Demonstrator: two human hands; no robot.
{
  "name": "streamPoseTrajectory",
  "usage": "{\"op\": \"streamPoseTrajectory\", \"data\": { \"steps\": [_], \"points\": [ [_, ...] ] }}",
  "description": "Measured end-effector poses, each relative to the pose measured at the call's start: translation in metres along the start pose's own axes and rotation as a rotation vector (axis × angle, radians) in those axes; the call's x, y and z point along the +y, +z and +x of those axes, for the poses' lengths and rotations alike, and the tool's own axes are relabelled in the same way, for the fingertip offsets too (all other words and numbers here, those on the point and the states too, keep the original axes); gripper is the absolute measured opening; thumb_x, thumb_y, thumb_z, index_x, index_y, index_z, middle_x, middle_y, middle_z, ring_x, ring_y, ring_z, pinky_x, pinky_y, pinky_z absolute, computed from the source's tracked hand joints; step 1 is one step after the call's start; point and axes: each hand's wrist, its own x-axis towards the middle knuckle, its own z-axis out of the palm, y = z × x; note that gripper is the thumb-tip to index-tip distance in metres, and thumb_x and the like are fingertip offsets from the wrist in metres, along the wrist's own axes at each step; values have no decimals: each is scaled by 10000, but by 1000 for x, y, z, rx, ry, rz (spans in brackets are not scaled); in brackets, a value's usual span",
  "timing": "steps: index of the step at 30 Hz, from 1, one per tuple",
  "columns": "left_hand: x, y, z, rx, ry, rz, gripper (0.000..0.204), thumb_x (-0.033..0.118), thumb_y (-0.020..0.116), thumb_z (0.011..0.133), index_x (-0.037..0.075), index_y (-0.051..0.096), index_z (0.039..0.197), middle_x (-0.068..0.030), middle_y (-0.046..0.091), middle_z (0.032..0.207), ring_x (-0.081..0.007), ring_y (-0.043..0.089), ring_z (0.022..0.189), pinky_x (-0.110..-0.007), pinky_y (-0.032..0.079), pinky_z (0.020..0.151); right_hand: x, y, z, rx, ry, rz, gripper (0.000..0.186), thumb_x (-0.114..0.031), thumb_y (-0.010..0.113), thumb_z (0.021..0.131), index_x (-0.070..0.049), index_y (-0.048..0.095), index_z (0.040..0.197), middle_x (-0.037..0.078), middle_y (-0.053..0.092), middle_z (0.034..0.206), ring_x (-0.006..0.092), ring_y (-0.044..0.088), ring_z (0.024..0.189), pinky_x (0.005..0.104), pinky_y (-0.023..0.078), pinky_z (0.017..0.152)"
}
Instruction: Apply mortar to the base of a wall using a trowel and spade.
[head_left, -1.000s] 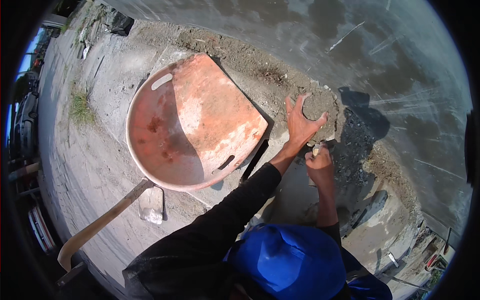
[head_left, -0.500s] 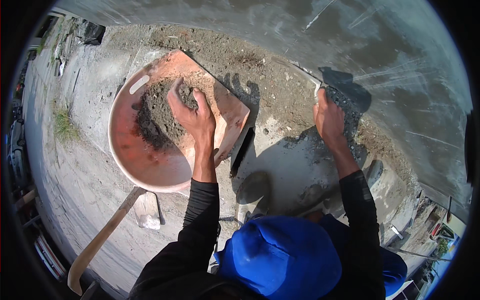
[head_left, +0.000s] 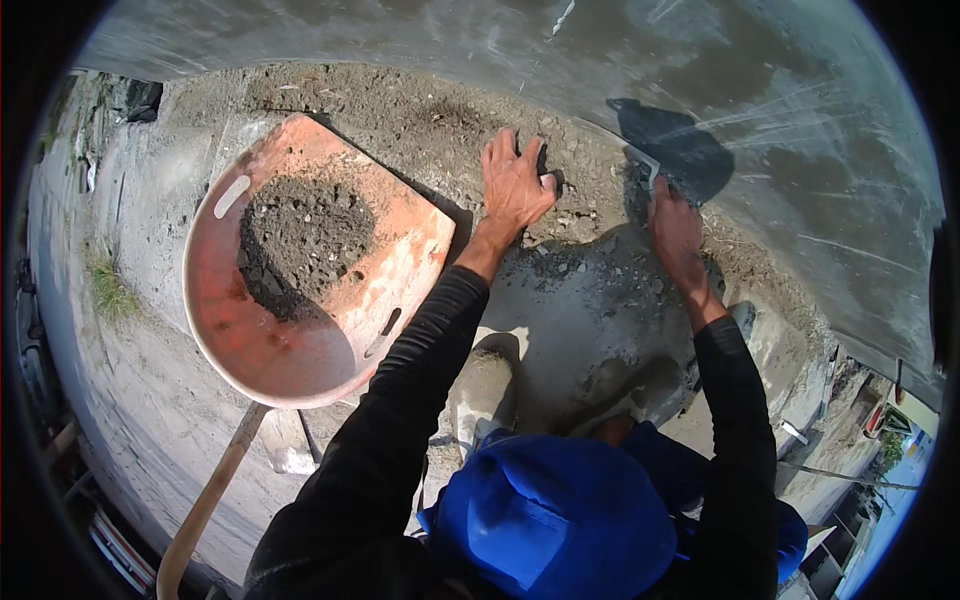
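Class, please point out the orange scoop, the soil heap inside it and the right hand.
Orange scoop (head_left: pixel 408 240): head view, bare flat floor.
Soil heap (head_left: pixel 305 235): head view, middle of top.
Right hand (head_left: pixel 676 226): head view, back of hand.

grass tuft (head_left: pixel 110 288), left | dark lump (head_left: pixel 137 99), upper left | wooden-handled tool (head_left: pixel 208 503), lower left

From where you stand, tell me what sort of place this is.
Probably an outdoor building or repair site: an orange-pink tub holds grey rubble, loose earth lines the foot of a grey wall, and a wooden-handled tool lies nearby.
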Motion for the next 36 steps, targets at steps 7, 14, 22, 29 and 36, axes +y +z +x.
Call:
{"op": "streamPoseTrajectory", "data": {
  "steps": [7,14,22,29,36],
  "points": [
    [5,-5,-13,121,-98,-312,591,201,640,761,0,496,1297,-257,480,1300,-469,485,1209,-570,386,1050,-7,23,16,-108,-56,32,321,-140,547,962,-63,530,1273,236,715,1020,455,702,932,568,551,836],
    [4,11,30,-36,-70,-59,704,242,662,754,-7,474,1385,-307,434,1405,-473,401,1355,-536,331,1138,8,15,17,-6,-7,-106,319,-172,601,938,-54,555,1230,238,717,1015,463,694,910,572,547,796],
    [-16,-23,32,-312,-258,-454,656,295,692,756,-46,524,1290,-289,483,1362,-458,461,1294,-524,392,1066,13,9,-4,-51,-58,-24,255,-163,535,977,-65,558,1212,250,718,1019,469,703,920,573,552,820],
    [-11,14,27,-136,17,-48,707,321,710,759,-102,506,1287,-304,512,1334,-449,490,1283,-507,397,1087,-20,27,21,-138,-48,101,284,-168,556,954,-52,552,1213,266,712,994,466,699,911,568,552,819],
    [-7,-28,5,-336,-58,-399,692,405,699,823,83,517,1409,-209,571,1379,-448,481,1329,-506,360,1136,58,1,-19,74,-71,-34,260,-178,555,965,-77,550,1205,227,705,1051,468,693,887,572,551,755]
  ]
}}
